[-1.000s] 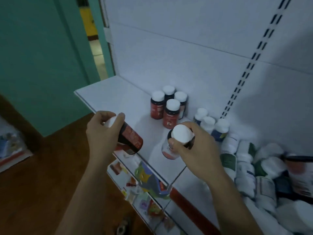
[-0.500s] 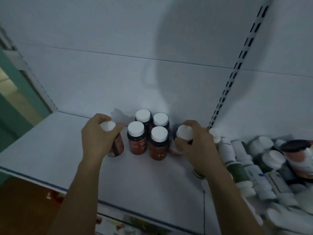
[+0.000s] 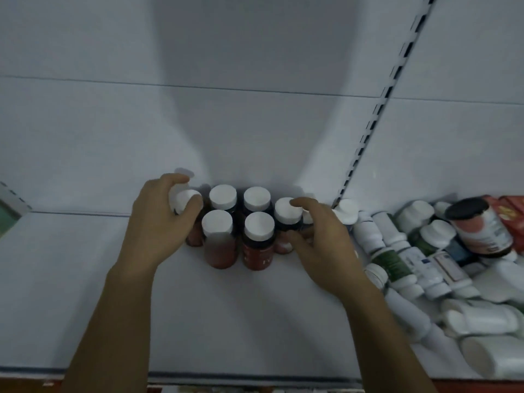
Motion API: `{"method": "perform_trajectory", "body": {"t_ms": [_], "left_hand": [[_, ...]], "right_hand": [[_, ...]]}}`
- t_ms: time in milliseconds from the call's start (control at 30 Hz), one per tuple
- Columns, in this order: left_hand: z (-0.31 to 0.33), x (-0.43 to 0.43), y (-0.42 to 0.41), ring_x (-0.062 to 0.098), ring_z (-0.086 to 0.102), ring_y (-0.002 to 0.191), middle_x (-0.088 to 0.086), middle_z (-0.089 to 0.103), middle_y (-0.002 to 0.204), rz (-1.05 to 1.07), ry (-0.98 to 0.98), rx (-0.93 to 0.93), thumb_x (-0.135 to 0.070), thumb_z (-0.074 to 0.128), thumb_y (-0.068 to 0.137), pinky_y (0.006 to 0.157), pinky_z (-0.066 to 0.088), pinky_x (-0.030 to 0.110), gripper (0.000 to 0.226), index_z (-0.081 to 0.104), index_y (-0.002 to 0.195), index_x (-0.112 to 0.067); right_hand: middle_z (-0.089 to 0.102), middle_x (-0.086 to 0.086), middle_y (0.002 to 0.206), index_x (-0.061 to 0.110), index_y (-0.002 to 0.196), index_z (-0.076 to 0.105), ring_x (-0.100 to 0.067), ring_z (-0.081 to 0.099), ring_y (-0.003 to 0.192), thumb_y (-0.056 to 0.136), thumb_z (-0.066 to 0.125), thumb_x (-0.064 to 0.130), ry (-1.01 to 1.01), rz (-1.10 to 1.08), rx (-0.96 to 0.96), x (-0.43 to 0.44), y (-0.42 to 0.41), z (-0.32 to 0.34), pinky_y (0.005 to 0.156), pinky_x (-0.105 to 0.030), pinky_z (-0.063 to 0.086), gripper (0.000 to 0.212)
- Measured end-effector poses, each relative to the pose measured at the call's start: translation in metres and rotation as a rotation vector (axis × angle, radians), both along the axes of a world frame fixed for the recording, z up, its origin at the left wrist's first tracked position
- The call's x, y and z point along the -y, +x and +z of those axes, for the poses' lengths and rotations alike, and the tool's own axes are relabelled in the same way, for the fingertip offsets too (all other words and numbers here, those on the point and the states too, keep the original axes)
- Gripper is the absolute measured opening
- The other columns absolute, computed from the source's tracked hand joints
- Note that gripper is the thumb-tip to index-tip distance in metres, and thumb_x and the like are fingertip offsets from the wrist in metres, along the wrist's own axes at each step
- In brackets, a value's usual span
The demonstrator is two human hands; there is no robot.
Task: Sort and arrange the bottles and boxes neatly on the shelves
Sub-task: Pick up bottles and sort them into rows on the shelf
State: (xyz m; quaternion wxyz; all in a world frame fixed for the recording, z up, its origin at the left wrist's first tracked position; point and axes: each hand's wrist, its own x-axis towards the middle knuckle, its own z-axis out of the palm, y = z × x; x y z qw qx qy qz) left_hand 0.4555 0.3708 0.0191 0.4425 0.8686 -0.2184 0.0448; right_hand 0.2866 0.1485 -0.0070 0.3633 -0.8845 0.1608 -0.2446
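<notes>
The left hand (image 3: 161,222) grips the left-hand bottle (image 3: 184,198) by its white cap. The forefinger arches over the far side of the cap, the thumb presses its near side, and the other fingers curl round the neck. The bottle is upright at the left end of the group, and its red lower body shows just beside the palm.

The right hand (image 3: 320,245) grips the right-hand bottle (image 3: 286,209). The forefinger lies across the top of the white cap, the thumb presses low on the body, and the remaining fingers curl round the right side. This bottle is upright at the right end of the group.

Between the 2 hands, 4 red bottles (image 3: 259,228) with white caps stand in a tight block, 2 far and 2 near, at the back of the white shelf (image 3: 226,321). They stand close to the back panel (image 3: 255,123).

Right of the right hand, white bottles (image 3: 397,262) lie in a loose heap, some of them hidden under the forearm. A large jar with a black lid (image 3: 479,228) leans among them, with red packets (image 3: 510,211) at the far right. A slotted upright strip (image 3: 368,123) runs up the back panel above the heap.
</notes>
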Motion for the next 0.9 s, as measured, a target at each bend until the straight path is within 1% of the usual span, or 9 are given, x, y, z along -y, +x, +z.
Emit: {"method": "perform_trajectory", "body": {"t_ms": [67,200,300,367,500,600,700,800,900], "left_hand": [[0.016,0.009,0.001,0.017,0.051,0.117,-0.006,0.053,0.121,-0.033,0.09,0.08,-0.04,0.068,0.09,0.095,0.04,0.033,0.037,0.058,0.125,-0.036],[0.037,0.043,-0.006,0.023,0.046,0.129,0.0,0.051,0.138,-0.199,0.213,0.146,-0.029,0.07,0.091,0.1,0.036,0.032,0.044,0.056,0.132,-0.032],[0.039,0.079,-0.024,0.019,0.047,0.127,-0.004,0.053,0.135,-0.39,0.216,0.204,-0.02,0.071,0.091,0.102,0.034,0.03,0.043,0.058,0.13,-0.029],[0.037,0.101,-0.037,0.018,0.047,0.125,-0.007,0.052,0.134,-0.489,0.231,0.212,-0.019,0.071,0.091,0.104,0.038,0.037,0.043,0.058,0.13,-0.03],[0.035,0.14,-0.061,0.018,0.048,0.124,-0.006,0.054,0.134,-0.652,0.349,0.2,-0.021,0.073,0.089,0.104,0.041,0.047,0.048,0.057,0.134,-0.03],[0.033,0.163,-0.078,0.016,0.051,0.121,-0.006,0.057,0.132,-0.746,0.349,0.17,-0.019,0.075,0.089,0.101,0.043,0.044,0.049,0.059,0.133,-0.03],[0.029,0.18,-0.087,0.013,0.052,0.121,-0.007,0.057,0.133,-0.735,0.343,0.165,-0.014,0.071,0.09,0.097,0.041,0.031,0.047,0.059,0.133,-0.028],[0.025,0.195,-0.101,0.009,0.055,0.113,-0.009,0.059,0.126,-0.712,0.292,0.155,-0.016,0.071,0.09,0.092,0.04,0.027,0.044,0.06,0.13,-0.029],[0.02,0.218,-0.126,0.01,0.056,0.107,-0.008,0.061,0.12,-0.748,0.289,0.146,-0.022,0.073,0.09,0.093,0.046,0.032,0.041,0.06,0.129,-0.03]], "right_hand": [[0.052,0.018,0.115,0.036,0.127,0.055,-0.002,0.062,0.086,0.091,0.07,0.017,-0.012,-0.018,-0.002,0.004,-0.006,0.006,0.075,-0.012,0.045,0.044],[0.054,0.02,0.116,0.04,0.121,0.056,-0.001,0.063,0.089,0.092,0.068,0.02,-0.036,-0.093,0.014,0.024,-0.035,0.015,0.075,-0.008,0.045,0.037],[0.057,0.018,0.111,0.04,0.117,0.057,-0.003,0.062,0.09,0.092,0.068,0.02,-0.06,-0.204,-0.033,0.05,-0.06,0.016,0.077,-0.015,0.047,0.033],[0.059,0.013,0.111,0.035,0.119,0.059,-0.005,0.06,0.091,0.093,0.068,0.022,-0.078,-0.268,-0.092,0.067,-0.075,0.016,0.076,-0.021,0.046,0.03],[0.059,0.009,0.109,0.026,0.124,0.061,-0.007,0.054,0.094,0.094,0.068,0.023,-0.135,-0.3,-0.191,0.1,-0.107,0.02,0.078,-0.02,0.038,0.032],[0.064,0.003,0.113,0.022,0.129,0.061,-0.015,0.059,0.099,0.093,0.069,0.02,-0.158,-0.302,-0.281,0.127,-0.13,0.028,0.083,-0.026,0.043,0.037],[0.063,-0.002,0.126,0.025,0.136,0.054,-0.022,0.059,0.112,0.092,0.069,0.02,-0.166,-0.197,-0.528,0.149,-0.147,0.026,0.091,-0.037,0.05,0.048],[0.052,0.001,0.141,0.033,0.145,0.045,-0.026,0.046,0.128,0.085,0.074,0.033,-0.257,-0.09,-0.763,0.153,-0.159,0.013,0.101,-0.036,0.043,0.067],[0.046,0.001,0.144,0.033,0.149,0.04,-0.025,0.041,0.131,0.082,0.075,0.03,-0.24,-0.014,-0.694,0.157,-0.166,0.003,0.103,-0.036,0.04,0.075]]}}
